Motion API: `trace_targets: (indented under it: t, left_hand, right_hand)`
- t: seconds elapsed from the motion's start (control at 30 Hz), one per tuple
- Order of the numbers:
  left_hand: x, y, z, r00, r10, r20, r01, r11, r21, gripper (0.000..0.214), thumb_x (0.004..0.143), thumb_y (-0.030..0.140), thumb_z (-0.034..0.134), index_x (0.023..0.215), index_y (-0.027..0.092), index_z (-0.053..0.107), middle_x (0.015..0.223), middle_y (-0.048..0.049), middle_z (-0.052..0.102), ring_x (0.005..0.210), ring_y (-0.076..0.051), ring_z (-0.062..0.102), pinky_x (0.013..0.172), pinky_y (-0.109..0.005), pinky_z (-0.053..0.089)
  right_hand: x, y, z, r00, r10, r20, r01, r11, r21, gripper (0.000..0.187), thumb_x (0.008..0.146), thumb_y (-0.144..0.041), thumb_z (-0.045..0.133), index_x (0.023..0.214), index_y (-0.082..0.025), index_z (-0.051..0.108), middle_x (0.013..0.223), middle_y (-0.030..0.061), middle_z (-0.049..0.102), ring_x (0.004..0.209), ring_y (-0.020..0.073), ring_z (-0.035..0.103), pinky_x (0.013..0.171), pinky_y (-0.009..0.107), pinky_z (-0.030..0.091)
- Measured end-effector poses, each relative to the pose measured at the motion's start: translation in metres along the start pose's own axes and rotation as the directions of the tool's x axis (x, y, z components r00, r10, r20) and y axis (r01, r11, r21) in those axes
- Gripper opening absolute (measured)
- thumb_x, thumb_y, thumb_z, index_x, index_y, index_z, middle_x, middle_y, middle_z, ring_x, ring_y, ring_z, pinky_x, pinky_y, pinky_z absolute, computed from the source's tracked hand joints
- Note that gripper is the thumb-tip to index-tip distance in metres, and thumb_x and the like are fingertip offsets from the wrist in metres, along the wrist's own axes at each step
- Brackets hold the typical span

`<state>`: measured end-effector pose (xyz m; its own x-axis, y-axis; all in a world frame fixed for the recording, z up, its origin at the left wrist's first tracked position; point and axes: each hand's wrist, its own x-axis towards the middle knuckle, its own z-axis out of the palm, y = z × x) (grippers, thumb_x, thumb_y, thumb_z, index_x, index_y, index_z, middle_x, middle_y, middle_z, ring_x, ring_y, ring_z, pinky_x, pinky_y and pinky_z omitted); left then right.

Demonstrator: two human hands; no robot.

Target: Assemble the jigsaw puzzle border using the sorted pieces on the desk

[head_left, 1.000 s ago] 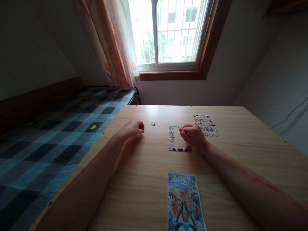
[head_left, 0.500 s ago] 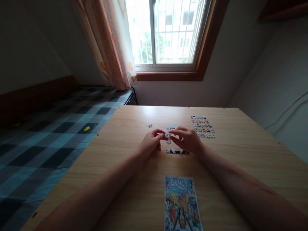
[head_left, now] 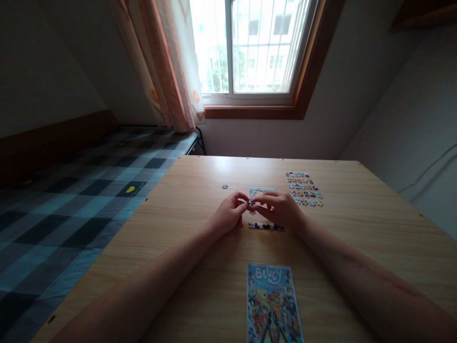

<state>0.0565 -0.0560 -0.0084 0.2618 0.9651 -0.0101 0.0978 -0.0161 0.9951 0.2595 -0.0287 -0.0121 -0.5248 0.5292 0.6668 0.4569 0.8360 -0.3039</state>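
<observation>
My left hand (head_left: pixel 232 210) pinches a small jigsaw puzzle piece (head_left: pixel 251 203) between thumb and fingertips. From the other side, my right hand (head_left: pixel 280 207) closes thumb and index finger on the same spot, so the fingertips of both hands nearly meet. Just behind and under them lies a partly joined puzzle frame (head_left: pixel 262 189), its top and left edges showing and the rest covered by my right hand. A joined strip of dark and pale pieces (head_left: pixel 266 226) lies on the near side of my hands.
Rows of loose puzzle pieces (head_left: pixel 305 189) lie on the wooden table (head_left: pixel 200 286) to the right. A single piece (head_left: pixel 224 186) sits at the left. Nearest me is a Bluey picture sheet (head_left: pixel 273 305). A bed with a checked cover (head_left: pixel 89 190) stands left of the table.
My right thumb and index finger have come in to meet the piece at my left fingertips. The whole view has shifted slightly.
</observation>
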Motion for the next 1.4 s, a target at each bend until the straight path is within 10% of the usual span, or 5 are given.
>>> trace_targets:
  t: [1.23,1.4]
  left_hand:
    - [-0.001,-0.002,-0.001,1.0,0.003,0.03,-0.008,0.989,0.15,0.012,0.089,0.024,0.054,0.098,0.017,0.053,0.08,-0.003,0.072,0.039,-0.007,0.05,0.041,-0.02,0.038]
    - [0.001,-0.004,-0.013,0.969,0.224,-0.104,-0.158,0.887,0.434,0.016,0.087,0.016,0.053,0.099,0.016,0.063,0.076,-0.0013,0.068,0.056,-0.012,0.057,0.059,-0.024,0.046]
  right_hand:
    - [-0.003,0.005,-0.003,0.998,-0.007,0.061,0.007,1.0,0.008,0.016,0.091,-0.03,0.062,0.087,-0.023,0.076,0.086,0.0008,0.074,0.058,0.0057,0.06,0.058,0.018,0.045]
    - [-0.004,0.011,-0.004,0.992,0.062,0.107,-0.067,0.997,0.049,0.016,0.089,-0.027,0.062,0.083,-0.022,0.077,0.08,0.0004,0.073,0.056,0.0055,0.058,0.058,0.018,0.045]
